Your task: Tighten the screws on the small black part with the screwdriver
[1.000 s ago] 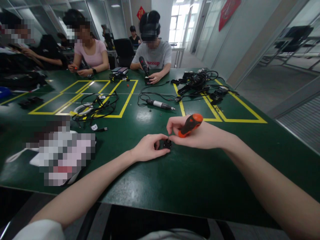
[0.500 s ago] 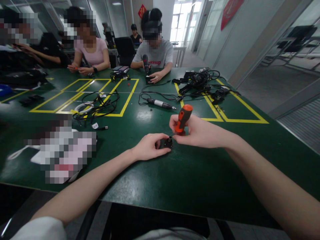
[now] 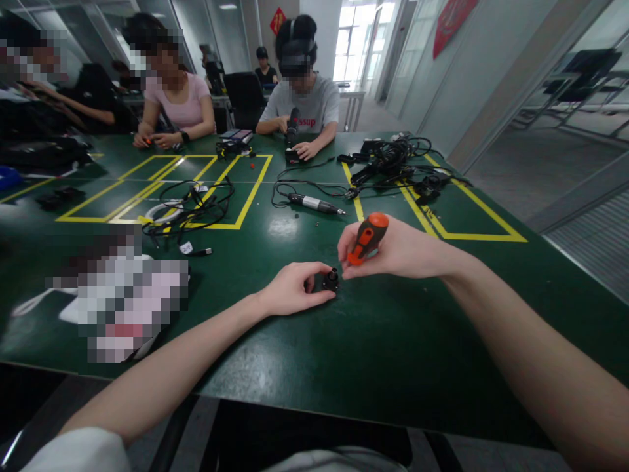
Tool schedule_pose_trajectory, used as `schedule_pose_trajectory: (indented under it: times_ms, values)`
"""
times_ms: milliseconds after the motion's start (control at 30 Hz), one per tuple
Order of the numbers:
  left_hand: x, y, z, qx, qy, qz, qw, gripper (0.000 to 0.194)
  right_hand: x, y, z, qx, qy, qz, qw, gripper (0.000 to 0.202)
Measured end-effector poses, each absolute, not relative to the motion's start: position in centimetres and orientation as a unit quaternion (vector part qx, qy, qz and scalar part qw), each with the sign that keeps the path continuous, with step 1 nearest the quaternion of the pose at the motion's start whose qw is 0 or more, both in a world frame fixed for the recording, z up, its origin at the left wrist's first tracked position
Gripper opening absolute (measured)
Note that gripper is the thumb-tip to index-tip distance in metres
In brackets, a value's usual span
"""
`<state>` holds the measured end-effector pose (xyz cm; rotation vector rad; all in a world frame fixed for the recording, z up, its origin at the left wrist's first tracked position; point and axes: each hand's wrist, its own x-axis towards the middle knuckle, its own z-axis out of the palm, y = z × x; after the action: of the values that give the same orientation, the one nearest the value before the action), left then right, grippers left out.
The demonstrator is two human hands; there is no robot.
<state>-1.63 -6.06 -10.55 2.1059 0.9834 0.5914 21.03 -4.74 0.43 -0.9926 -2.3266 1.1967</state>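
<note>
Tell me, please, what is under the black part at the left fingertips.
The black part appears to rest on the green table; the surface directly beneath it is covered and unseen.

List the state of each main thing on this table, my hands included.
Small black part: between left thumb and fingertips
Screwdriver: held, handle tilted, tip hidden
Left hand: curled around the part
Right hand: closed on the screwdriver
Black-and-silver tool: lying flat, unheld
Left cables: loosely tangled
Right cables: tangled, heaped
Metal-tipped plug: lying unplugged
</note>
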Motion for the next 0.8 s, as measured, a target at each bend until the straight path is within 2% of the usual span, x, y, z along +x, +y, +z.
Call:
schedule_pose_trajectory:
  times_ms: [133,433,633,800]
  values:
    - [-1.6,-6.0,-10.6,0.817,0.383,0.228,0.365,0.038,21.3,-4.5,0.3,-0.36,-0.8,0.446,0.177,0.024]
    - [-1.6,-6.0,-10.5,0.817,0.381,0.224,0.372,0.039,21.5,-3.7,-1.3,-0.276,-0.723,0.609,0.172,0.023]
    - [-1.6,-6.0,-10.4,0.817,0.385,0.222,0.368,0.04,21.5,-3.5,-2.4,-0.283,-0.714,0.607,0.204,0.031]
    - [-1.5,-5.9,-11.0,0.82,0.378,0.216,0.372,0.041,21.2,-3.8,-4.3,-0.289,-0.69,0.612,0.256,0.028]
